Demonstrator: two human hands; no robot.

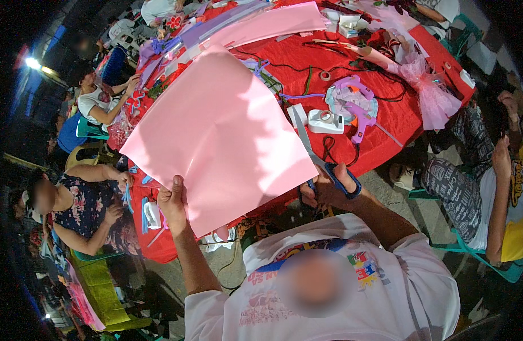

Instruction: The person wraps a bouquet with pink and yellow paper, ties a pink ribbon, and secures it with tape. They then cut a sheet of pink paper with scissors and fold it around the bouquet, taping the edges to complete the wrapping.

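Note:
A large pink sheet (219, 128), perhaps wrapping paper, is held up in front of me above the table. My left hand (174, 204) pinches its near left edge, the thumb lying on top. My right hand (331, 185) has its fingers through the dark blue handles of a pair of scissors (312, 155). The scissor blades point away from me along the right edge of the sheet and look parted only a little. Whether they touch the sheet I cannot tell. Much of the table behind the sheet is hidden.
Two purple glue guns (359, 117) and a white tape dispenser (325, 121) lie on the red tablecloth (385, 145). A pink mesh-wrapped bouquet (432, 89) rests at the right edge. Long pink sheets (270, 25) lie at the back. Seated people flank the table on both sides.

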